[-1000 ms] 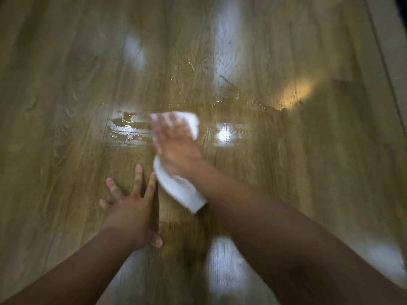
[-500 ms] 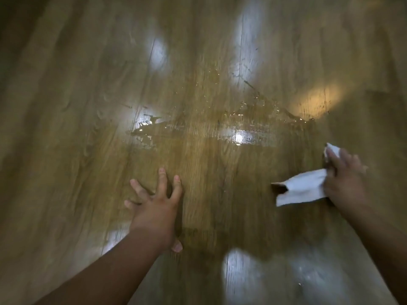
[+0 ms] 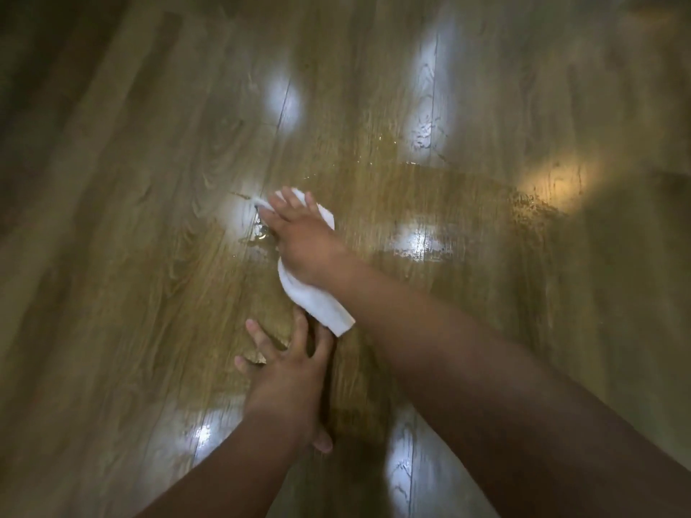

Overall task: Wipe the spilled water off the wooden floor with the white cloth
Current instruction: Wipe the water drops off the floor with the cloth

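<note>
Head view: the right hand (image 3: 299,237) lies on top of the white cloth (image 3: 318,304) near frame centre. Its grip is spread, with the fingers straight and slightly fanned, pressing the cloth flat onto the wooden floor (image 3: 131,256) rather than pinching it. The cloth is folded into a long pad running from under the fingertips at 12 o'clock back past the wrist to a free corner at 5 o'clock. That corner ends just beside the fingertips of the left hand (image 3: 284,372); whether they touch I cannot tell. The left hand's grip is also spread, palm down on bare boards at 6 o'clock of the cloth, and it holds nothing; it looks like a brace.

The spilled water (image 3: 467,218) shows as a darker, glossy film from 1 to 3 o'clock of the cloth, broken by a glare patch (image 3: 418,237). A small cluster of beads sits right against the hand at 9 o'clock.

The cloth looks light, soft and limp, and probably damp by now, so it should bunch or slide under uneven pressure. A flat palm over its middle seems the best hold. Much water appears left, mostly to the right.
</note>
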### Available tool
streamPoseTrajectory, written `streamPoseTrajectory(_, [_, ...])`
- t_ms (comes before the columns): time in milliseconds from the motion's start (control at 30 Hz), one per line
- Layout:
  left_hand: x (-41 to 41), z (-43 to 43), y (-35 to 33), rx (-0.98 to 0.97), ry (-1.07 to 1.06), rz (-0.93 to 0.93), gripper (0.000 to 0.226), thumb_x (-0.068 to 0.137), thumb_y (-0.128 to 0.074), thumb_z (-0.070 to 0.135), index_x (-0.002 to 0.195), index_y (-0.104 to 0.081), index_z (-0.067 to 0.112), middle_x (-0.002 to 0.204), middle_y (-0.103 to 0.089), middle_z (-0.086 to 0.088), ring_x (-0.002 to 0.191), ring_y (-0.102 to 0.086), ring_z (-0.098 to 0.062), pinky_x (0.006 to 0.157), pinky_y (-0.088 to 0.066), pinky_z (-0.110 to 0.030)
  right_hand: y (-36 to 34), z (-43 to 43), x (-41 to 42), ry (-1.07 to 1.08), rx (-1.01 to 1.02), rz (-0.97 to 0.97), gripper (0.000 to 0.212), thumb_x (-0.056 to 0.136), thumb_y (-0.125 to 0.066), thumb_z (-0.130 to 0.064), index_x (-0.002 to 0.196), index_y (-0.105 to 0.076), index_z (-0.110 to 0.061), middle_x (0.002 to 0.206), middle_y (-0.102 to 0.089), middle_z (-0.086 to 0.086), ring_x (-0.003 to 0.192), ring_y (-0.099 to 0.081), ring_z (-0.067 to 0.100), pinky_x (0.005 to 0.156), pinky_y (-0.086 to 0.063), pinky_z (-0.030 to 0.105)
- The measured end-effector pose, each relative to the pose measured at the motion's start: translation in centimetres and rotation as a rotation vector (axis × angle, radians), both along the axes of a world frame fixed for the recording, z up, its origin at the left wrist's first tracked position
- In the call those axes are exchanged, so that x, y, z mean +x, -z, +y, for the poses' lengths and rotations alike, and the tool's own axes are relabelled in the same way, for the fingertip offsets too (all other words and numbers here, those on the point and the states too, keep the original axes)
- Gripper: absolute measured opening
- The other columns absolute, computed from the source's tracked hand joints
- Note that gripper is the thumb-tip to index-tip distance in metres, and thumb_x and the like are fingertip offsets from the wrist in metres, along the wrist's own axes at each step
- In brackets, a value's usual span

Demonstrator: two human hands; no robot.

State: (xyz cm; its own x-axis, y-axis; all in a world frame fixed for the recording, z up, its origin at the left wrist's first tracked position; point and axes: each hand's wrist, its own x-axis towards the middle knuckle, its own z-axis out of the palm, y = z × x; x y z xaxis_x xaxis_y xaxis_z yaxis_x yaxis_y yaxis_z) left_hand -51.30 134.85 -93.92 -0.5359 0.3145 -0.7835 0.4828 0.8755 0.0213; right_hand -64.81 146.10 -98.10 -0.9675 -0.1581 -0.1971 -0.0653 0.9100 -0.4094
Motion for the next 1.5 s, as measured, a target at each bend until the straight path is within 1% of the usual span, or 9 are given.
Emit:
streamPoseTrajectory(133, [0.0,-0.1,-0.1,0.018,0.001,-0.004,0.151,0.051,-0.091,0.054,0.146,0.024,0.03,0.157,0.032,-0.009,0.129,0.019,-0.073,0.102,-0.024,-0.079,0.6,4.3,3.3,0.025,0.053,0.028,0.064,0.095,-0.044,-0.009,0.154,-0.025,-0.025,0.165,-0.002,0.007,0.151,0.004,0.028,0.122,-0.001,0.039])
streamPoseTrajectory(333, [-0.4,0.0,0.0,0.04,-0.013,-0.051,0.154,0.055,-0.091,0.049,0.148,0.029,0.025,0.147,0.048,-0.015,0.125,0.024,-0.075,0.1,-0.021,-0.083,-1.0,21.5,10.3,0.629,0.298,0.187,0.05,0.086,-0.052,-0.013,0.135,-0.055,-0.025,0.131,-0.051,0.021,0.116,-0.045,0.045,0.094,-0.044,0.05])
streamPoseTrajectory(500, [-0.5,0.1,0.2,0.05,-0.023,-0.09,0.15,0.059,-0.091,0.045,0.147,0.029,0.027,0.13,0.058,-0.013,0.121,0.029,-0.076,0.097,-0.014,-0.086,-0.8,21.6,1.1,0.846,0.07,0.227,0.033,0.073,-0.041,0.005,0.089,-0.066,-0.008,0.092,-0.064,0.01,0.092,-0.059,0.025,0.075,-0.041,0.025])
streamPoseTrajectory(733, [-0.1,0.3,1.7,0.057,-0.037,0.012,0.104,0.09,-0.064,0.019,0.152,0.018,0.031,0.148,0.048,-0.011,0.106,0.044,-0.072,0.097,-0.01,-0.086,0.1,-0.3,-6.7,0.137,-0.135,0.044,0.047,0.1,-0.036,-0.009,0.146,-0.035,0.0,0.152,-0.035,0.019,0.142,-0.029,0.031,0.11,-0.021,0.021])
streamPoseTrajectory(800, [0.2,0.1,3.0,0.195,-0.054,0.205,0.078,0.087,-0.047,0.007,0.153,-0.023,0.04,0.16,0.017,-0.013,0.111,0.047,-0.068,0.087,-0.015,-0.09,-0.2,-5.2,-5.3,-0.133,-0.24,-0.01,0.051,0.102,-0.034,-0.015,0.151,-0.028,-0.007,0.159,-0.026,0.013,0.147,-0.02,0.027,0.116,-0.015,0.024])
streamPoseTrajectory(867, [0.2,-0.5,3.6,0.228,-0.077,0.268,0.075,0.061,-0.076,0.02,0.132,-0.059,0.039,0.157,-0.023,-0.013,0.13,0.03,-0.066,0.073,-0.023,-0.09,-0.1,-6.3,-4.1,-0.347,-0.172,0.026,0.054,0.098,-0.041,-0.009,0.151,-0.031,-0.008,0.159,-0.027,0.01,0.15,-0.015,0.023,0.12,-0.003,0.031])
streamPoseTrajectory(1100, [-0.2,-0.1,1.0,0.074,-0.05,-0.061,0.147,0.059,-0.091,0.037,0.15,0.024,0.028,0.151,0.045,-0.009,0.115,0.038,-0.074,0.096,-0.007,-0.088,1.3,7.1,3.5,-0.074,-0.053,0.204,0.05,0.093,-0.035,-0.018,0.14,-0.051,-0.01,0.149,-0.044,0.015,0.138,-0.041,0.036,0.105,-0.043,0.052])
streamPoseTrajectory(1300, [-0.5,-0.4,0.5,0.109,-0.021,-0.052,0.15,0.061,-0.091,0.043,0.144,0.032,0.024,0.144,0.051,-0.012,0.111,0.038,-0.076,0.09,-0.002,-0.09,0.8,14.9,-1.7,0.442,0.093,0.136,0.055,0.094,-0.038,-0.012,0.148,-0.037,-0.009,0.157,-0.029,0.015,0.145,-0.026,0.031,0.119,-0.022,0.045])
streamPoseTrajectory(1500, [-0.3,-0.5,0.7,0.097,-0.006,-0.02,0.148,0.061,-0.089,0.048,0.149,0.027,0.027,0.152,0.04,-0.01,0.113,0.036,-0.076,0.091,-0.004,-0.09,1.9,1.6,-7.3,0.196,0.014,0.073,0.051,0.101,-0.031,-0.009,0.152,-0.029,-0.012,0.16,-0.023,0.01,0.147,-0.021,0.024,0.116,-0.018,0.028])
